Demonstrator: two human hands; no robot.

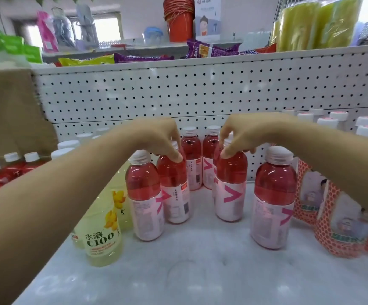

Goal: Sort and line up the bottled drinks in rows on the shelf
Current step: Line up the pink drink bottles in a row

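Several pink drink bottles with white caps stand on the white shelf. My left hand grips the neck of one pink bottle in the left row. My right hand grips the neck of another pink bottle in the right row. Both held bottles stand upright. A pink bottle stands in front of the left one, and a pink bottle stands front right. Two more pink bottles stand at the back by the pegboard.
A pale yellow C100 bottle stands at the left under my forearm, with red drinks further left. Orange-patterned bottles crowd the right side. A white pegboard wall closes the back. A cardboard box stands at the left.
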